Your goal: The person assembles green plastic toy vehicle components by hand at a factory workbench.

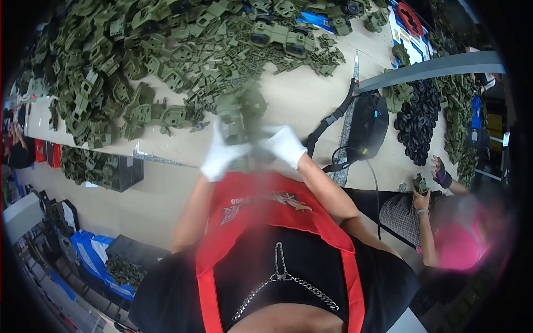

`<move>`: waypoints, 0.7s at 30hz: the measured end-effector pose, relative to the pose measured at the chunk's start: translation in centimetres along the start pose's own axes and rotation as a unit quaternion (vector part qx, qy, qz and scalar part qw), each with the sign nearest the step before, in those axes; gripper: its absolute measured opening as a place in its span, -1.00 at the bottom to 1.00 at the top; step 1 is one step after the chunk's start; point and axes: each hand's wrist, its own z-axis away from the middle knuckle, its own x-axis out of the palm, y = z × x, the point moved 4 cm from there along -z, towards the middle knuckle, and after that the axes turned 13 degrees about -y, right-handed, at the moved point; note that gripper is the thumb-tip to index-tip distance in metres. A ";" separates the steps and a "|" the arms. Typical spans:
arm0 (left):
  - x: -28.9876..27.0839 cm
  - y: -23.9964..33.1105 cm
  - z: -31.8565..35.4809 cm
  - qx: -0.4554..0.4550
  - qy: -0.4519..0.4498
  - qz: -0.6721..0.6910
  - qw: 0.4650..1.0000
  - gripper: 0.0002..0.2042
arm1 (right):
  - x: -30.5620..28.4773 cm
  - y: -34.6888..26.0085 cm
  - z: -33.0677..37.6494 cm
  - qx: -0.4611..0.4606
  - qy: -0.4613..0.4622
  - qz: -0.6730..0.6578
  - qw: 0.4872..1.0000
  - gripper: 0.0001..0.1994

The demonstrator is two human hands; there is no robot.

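My white-gloved left hand (pixel 222 154) is closed around the lower left side of an olive-green plastic toy vehicle (pixel 233 114), held upright over the table's near edge. From the other side, my white-gloved right hand (pixel 284 145) has its fingers closed against the vehicle's right flank. Motion blurs the vehicle and the fingertips, so its finer parts cannot be made out. Just past it lies a heap of small green parts (pixel 222 72). Left of my left hand, more green vehicle bodies (pixel 172 115) rest near the table edge.
A large pile of green vehicle parts (pixel 89 83) covers the table's left. A black waist bag (pixel 366 125) with its strap lies at right, beside a grey bar (pixel 433 71). Beyond are black wheels (pixel 416 119) and a co-worker's hand (pixel 423 194) holding a green part. A grey bin (pixel 130 172) sits below left.
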 end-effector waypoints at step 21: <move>2.2 3.8 -0.2 0.167 -0.122 0.243 0.948 -0.07 | -10.7 1.0 -5.3 -0.080 0.173 -0.065 0.979 -0.62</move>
